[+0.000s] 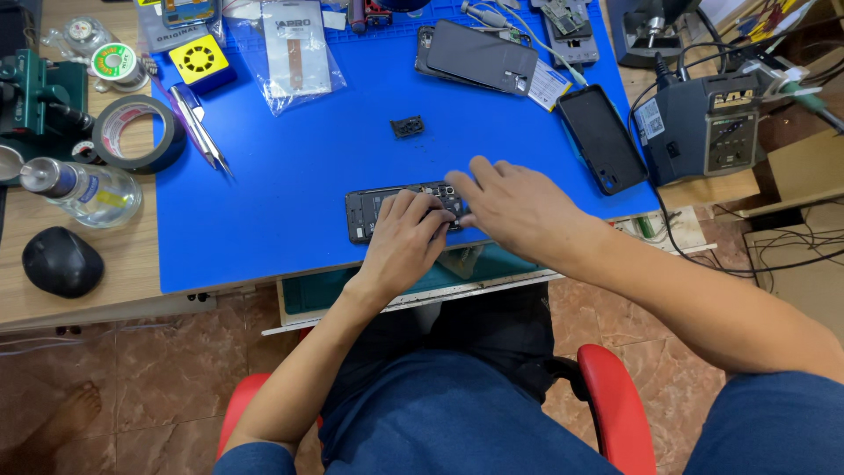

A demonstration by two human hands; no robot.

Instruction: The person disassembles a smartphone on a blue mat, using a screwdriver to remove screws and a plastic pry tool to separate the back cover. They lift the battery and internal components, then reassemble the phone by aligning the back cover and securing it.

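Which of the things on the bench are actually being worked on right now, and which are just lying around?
In hand: opened black phone on the blue mat, under left hand and right hand.

Lying about: small black part, black tape roll, clear bottle, second black phone, grey station box.

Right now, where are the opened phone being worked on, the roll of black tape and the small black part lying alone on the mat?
opened phone (367, 214), head view, bare left end.
roll of black tape (134, 132), head view, outer ring.
small black part (407, 127), head view, its middle.
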